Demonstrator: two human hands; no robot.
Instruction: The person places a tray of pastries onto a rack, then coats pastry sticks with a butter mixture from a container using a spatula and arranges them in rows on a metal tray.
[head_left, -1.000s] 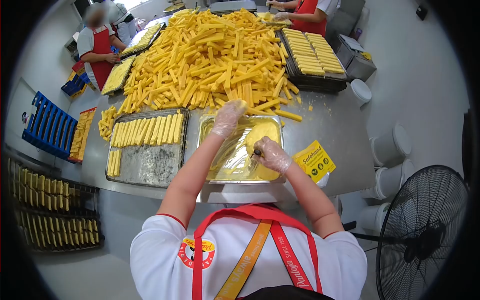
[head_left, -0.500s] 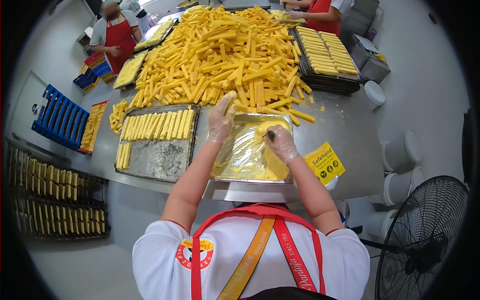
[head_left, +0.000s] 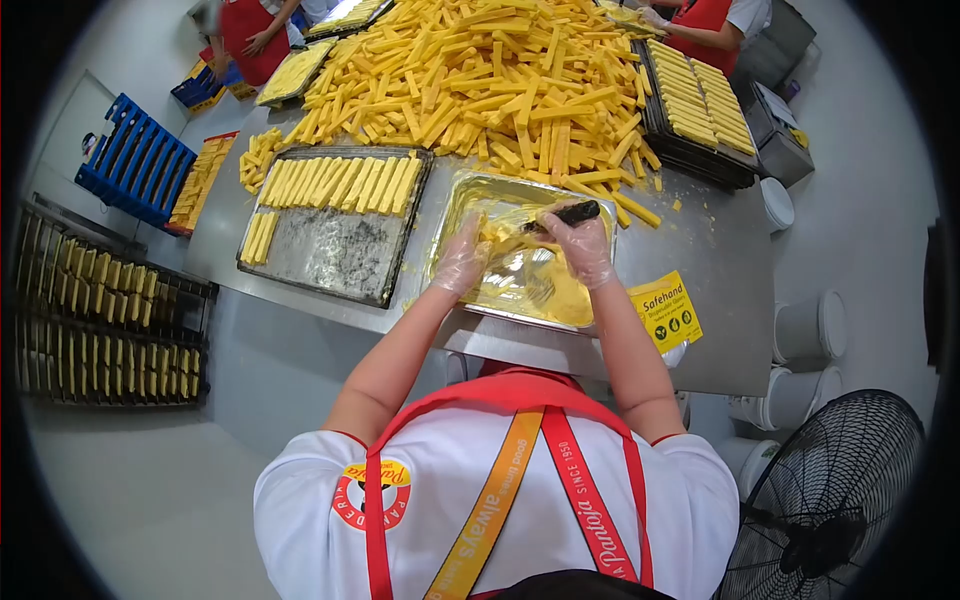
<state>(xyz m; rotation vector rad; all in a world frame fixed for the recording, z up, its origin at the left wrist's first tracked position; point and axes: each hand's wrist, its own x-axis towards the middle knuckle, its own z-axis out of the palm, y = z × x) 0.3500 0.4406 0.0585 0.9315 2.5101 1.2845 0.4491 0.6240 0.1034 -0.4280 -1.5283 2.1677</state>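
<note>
A shiny metal pan (head_left: 470,192) smeared with yellow spread lies on the steel table in front of me. My gloved left hand (head_left: 463,258) holds a yellow bread stick over the pan's left side. My gloved right hand (head_left: 582,246) grips a dark-handled spreading tool (head_left: 562,215) and lays it against that stick. To the left sits a dark baking tray (head_left: 330,262) with a row of coated sticks along its far edge. A big heap of yellow sticks (head_left: 480,80) covers the table behind the pan.
A yellow glove box (head_left: 665,311) lies right of the pan. Filled trays (head_left: 705,110) stack at far right, where another person's hands work. A blue crate (head_left: 130,160) and racks of sticks (head_left: 100,320) stand left. White buckets (head_left: 810,325) and a fan (head_left: 830,500) stand right.
My left hand came back from the heap with a stick and now holds it over the pan. My right hand lifted the tool from the spread to the stick. The view tilted downward.
</note>
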